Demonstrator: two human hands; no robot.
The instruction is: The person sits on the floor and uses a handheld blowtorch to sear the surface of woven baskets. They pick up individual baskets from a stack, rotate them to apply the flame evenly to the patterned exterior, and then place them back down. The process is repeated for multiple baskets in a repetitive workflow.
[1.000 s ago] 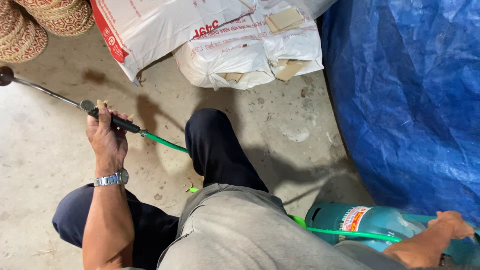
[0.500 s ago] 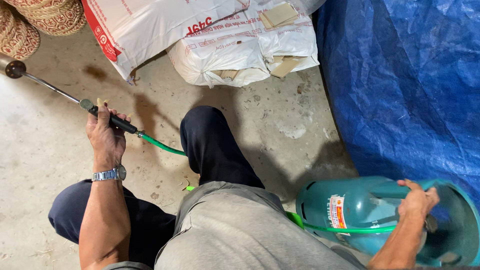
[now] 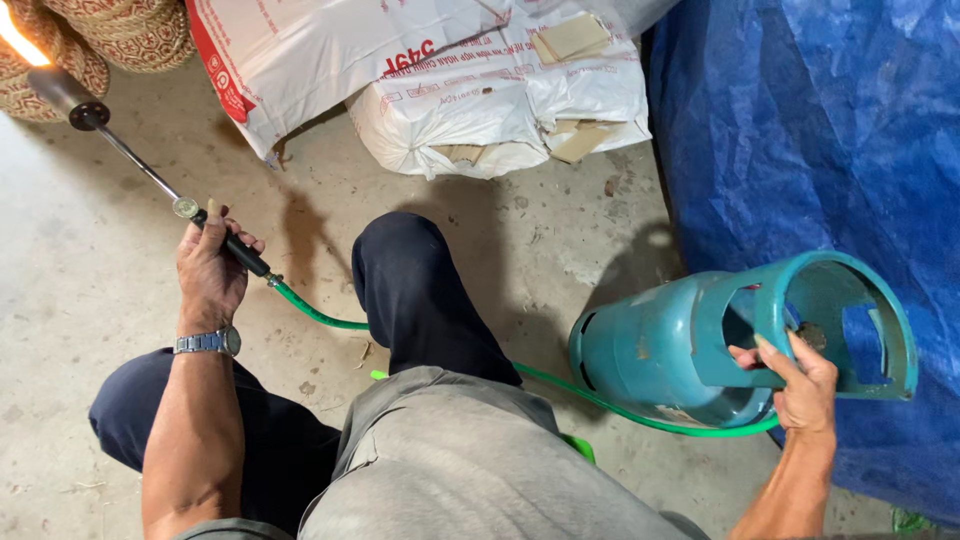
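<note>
Our left hand (image 3: 210,275) grips the torch (image 3: 150,180) handle, fingers closed; flame (image 3: 22,42) already lit at its tip near the baskets (image 3: 120,30). Our right hand (image 3: 795,385) holds the tilted cylinder's (image 3: 650,350) collar on the floor (image 3: 80,300). Hose (image 3: 320,315) links both.

Bare concrete floor (image 3: 90,300) is taking up most of the view here, grey, stained and dusty, with little bits of debris lying around. White woven sacks (image 3: 440,90) with red print are slumping against each other at the top, scraps of cardboard poking out. A crinkled blue tarp (image 3: 800,130) is covering the whole right side. Patterned woven baskets (image 3: 130,30) are sitting stacked top left. Light is looking flat and even.
</note>
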